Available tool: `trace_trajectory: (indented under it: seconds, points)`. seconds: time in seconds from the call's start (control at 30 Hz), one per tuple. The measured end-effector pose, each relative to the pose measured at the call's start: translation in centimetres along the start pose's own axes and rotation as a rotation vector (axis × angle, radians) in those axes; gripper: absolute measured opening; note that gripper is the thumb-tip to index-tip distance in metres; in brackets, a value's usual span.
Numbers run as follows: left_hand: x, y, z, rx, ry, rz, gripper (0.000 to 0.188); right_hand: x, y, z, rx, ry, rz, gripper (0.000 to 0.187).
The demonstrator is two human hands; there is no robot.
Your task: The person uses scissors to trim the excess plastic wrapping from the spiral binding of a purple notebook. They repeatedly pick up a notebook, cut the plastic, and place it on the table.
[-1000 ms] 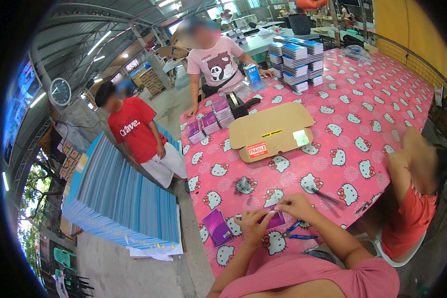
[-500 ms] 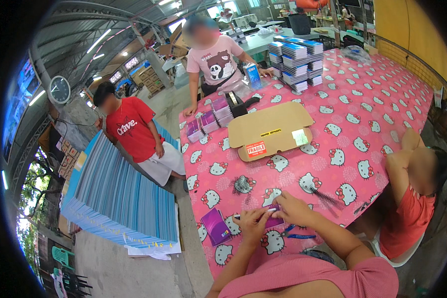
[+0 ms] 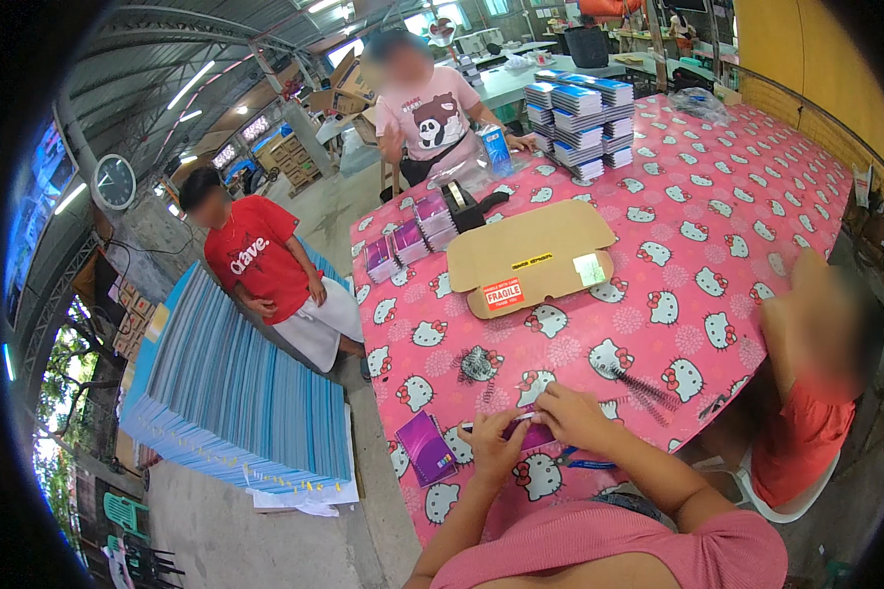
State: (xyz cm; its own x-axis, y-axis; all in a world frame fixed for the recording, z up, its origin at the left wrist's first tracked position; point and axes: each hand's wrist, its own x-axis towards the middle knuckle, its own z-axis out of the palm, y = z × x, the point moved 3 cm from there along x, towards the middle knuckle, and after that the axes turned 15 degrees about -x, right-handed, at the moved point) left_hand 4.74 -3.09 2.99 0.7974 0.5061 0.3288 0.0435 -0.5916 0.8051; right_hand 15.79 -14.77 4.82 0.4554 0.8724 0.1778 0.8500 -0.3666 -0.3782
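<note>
A small purple notebook [image 3: 537, 438] lies at the near edge of the table, partly hidden under my fingers. My left hand [image 3: 496, 448] pinches its left side, where a thin white edge shows. From the other side my right hand [image 3: 572, 414] grips its upper edge, fingers bent close to the left fingertips. A second purple notebook [image 3: 425, 448] lies flat to the left of my hands. Blue-handled pliers [image 3: 587, 460] rest beside my right wrist, partly covered by the forearm. Black wire coils [image 3: 643, 395] lie to the right, with more dark coils [image 3: 478, 365] beyond my left hand.
A flattened brown carton [image 3: 532, 257] lies ahead on the pink tablecloth [image 3: 702, 285]. Behind it are stacked purple notebooks [image 3: 410, 240], a black tape dispenser [image 3: 471, 204] and tall notebook stacks [image 3: 580, 123]. People are at the far side, left and right. Blue sheets [image 3: 236, 383] are piled on the left.
My right hand has shifted slightly left, nearer the left fingertips, and its forearm covers more of the pliers. The person across has raised a hand off the table.
</note>
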Motion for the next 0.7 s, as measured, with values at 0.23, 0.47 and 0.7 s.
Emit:
trace_trajectory:
  seconds: [0.23,0.47,0.7]
  points:
    - [0.0,-0.1,-0.1,0.017,0.002,0.031,0.021,0.3,-0.5,0.1,0.033,0.119,-0.066,0.019]
    - [0.0,0.1,-0.1,0.02,0.001,0.027,0.02,0.6,-1.2,0.0,-0.029,0.158,-0.033,0.016]
    - [-0.1,0.0,-0.3,0.029,-0.054,0.019,0.03,0.8,-0.5,-2.4,-0.16,0.074,0.065,0.022]
